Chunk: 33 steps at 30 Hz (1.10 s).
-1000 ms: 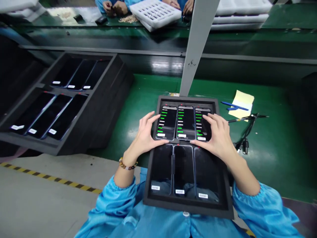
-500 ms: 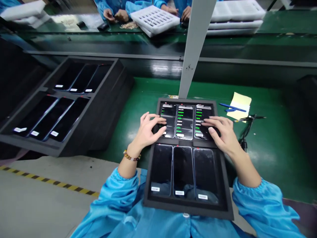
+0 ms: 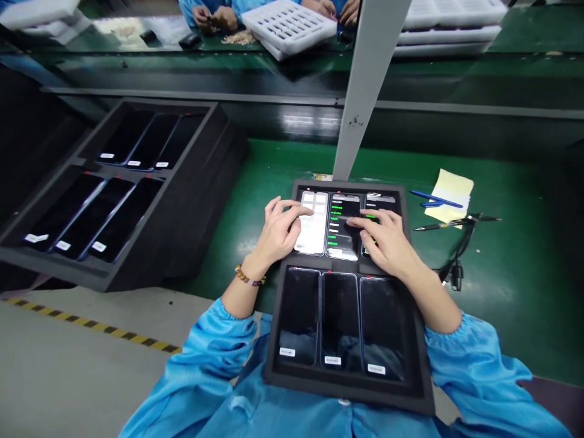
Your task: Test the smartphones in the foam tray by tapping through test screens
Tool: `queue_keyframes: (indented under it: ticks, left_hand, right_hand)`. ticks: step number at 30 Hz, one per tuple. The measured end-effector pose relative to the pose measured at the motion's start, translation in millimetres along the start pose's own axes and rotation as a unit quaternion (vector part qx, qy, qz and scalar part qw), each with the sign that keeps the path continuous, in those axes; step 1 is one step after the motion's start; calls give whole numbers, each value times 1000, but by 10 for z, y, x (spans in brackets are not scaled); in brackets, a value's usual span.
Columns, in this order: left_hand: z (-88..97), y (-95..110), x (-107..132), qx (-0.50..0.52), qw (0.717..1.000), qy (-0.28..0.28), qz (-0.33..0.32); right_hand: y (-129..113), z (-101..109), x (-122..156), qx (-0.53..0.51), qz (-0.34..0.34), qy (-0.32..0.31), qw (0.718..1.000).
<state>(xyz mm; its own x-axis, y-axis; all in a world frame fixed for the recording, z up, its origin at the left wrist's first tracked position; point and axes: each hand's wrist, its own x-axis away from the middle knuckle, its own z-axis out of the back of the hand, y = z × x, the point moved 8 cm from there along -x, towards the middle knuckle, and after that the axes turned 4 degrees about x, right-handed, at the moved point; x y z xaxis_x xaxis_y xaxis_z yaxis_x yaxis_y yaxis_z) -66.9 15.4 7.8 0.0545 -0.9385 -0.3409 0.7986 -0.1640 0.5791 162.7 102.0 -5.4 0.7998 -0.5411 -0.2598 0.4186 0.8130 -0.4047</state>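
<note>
A black foam tray [image 3: 413, 340] lies in front of me, partly over my lap. Three lit phones fill its far row and three dark phones [image 3: 340, 319] its near row. My left hand [image 3: 278, 234] rests on the far-left phone [image 3: 312, 228], whose screen is white, with a fingertip on the glass. My right hand [image 3: 385, 243] reaches over the far-right phone [image 3: 381, 204], its forefinger touching the middle phone [image 3: 340, 228], which shows green lines. Both hands have fingers apart and hold nothing.
A larger black tray [image 3: 150, 243] with several dark phones sits at the left. A grey post [image 3: 365, 85] rises behind my tray. A yellow note pad [image 3: 451, 191], blue pens and a black cable [image 3: 456, 255] lie on the green mat at the right. Other people's hands work by white trays [image 3: 287, 24] far back.
The far-left phone's screen turned from dark with green lines to white. My right hand shifted left from the far-right phone toward the middle phone; my left fingers stayed on the left phone.
</note>
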Motion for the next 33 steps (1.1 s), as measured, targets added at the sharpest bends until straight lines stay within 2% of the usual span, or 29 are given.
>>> queue_keyframes:
  ticks: [2,6,11,15,18,22,33]
  left_hand:
    - [30,-33,14,-2,1000,8,9]
    - [38,-60,-14,-26,999,4,26]
    - [-22,-50,-213,-109,994,-15,24]
    - [-100,-67,-389,-189,981,-40,13]
    - [-139,-39,-418,-236,970,-58,3]
    - [-129,64,-264,-263,962,-73,11]
    - [-8,505,554,-239,962,-129,29]
  right_hand:
    - [54,17,-6,17,-29,24,999]
    - [94,80,25,12,-34,57,998]
    - [203,239,108,-29,-67,138,988]
    - [260,234,134,-56,-76,151,984]
    - [280,222,141,-71,-81,154,982]
    - [294,220,153,-89,-86,157,980]
    - [270,213,157,-106,-80,147,980]
